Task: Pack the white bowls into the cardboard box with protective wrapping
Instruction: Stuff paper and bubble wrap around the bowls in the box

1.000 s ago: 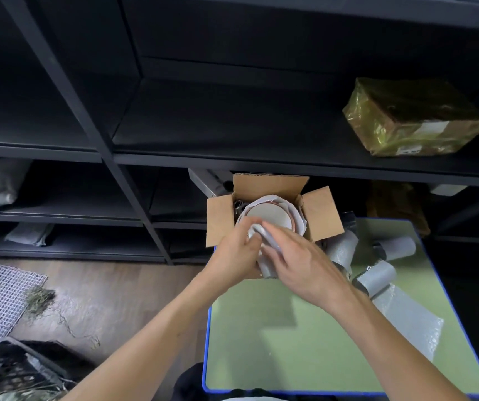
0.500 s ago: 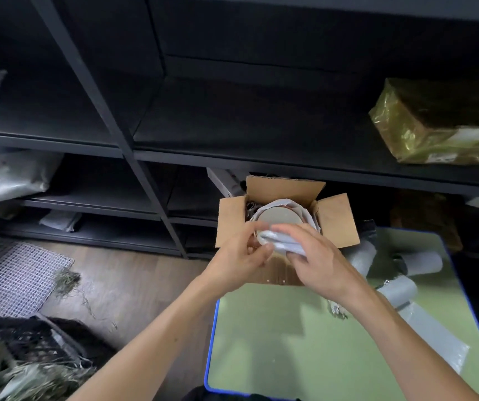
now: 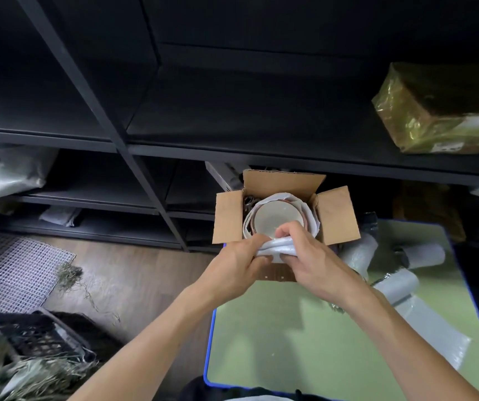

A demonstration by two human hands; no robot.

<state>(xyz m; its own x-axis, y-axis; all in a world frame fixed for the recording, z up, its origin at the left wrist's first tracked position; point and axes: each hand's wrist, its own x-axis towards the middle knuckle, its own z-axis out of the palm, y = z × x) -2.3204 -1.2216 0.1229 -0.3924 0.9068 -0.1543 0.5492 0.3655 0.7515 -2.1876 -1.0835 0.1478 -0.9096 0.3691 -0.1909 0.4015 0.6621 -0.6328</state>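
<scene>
Gold-wrapped parcel [image 3: 440, 111] on dark shelving [image 3: 232, 117]

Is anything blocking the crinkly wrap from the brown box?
Nothing visible. The left hand and right hand grip the white plastic wrap at the near edge of the brown cardboard box; its flaps fold outward.

Box [image 3: 283, 183], centre of frame: plain brown cardboard, matt, raw corrugated edges on flaps. Bowl [image 3: 277, 217] inside: white, smooth, faint gloss, looks ceramic. Wrap sheet [image 3: 275, 247] just below bowl: thin whitish plastic foam, soft sheen, crumpled. Table [image 3: 290, 342], lower right: smooth pale-green top, mostly matt, blue rim. Rolls [image 3: 426, 254] at right: same greyish foam, matt. Bubble wrap [image 3: 358, 251] beside box: clear plastic, bumpy. Shelves [image 3: 261, 153] across top: dark metal, matt paint. Parcel [image 3: 423, 120], upper right: crinkled yellowish plastic film, v. glossy, w/ paper label. Floor [image 3: 145, 270], left: wood-look planks, low sheen. Mat [image 3: 9, 273], mid left: white open mesh. Crate [image 3: 35, 334], lower left: black plastic lattice, dull. Straw [image 3: 69, 274]: dry, rough.
</scene>
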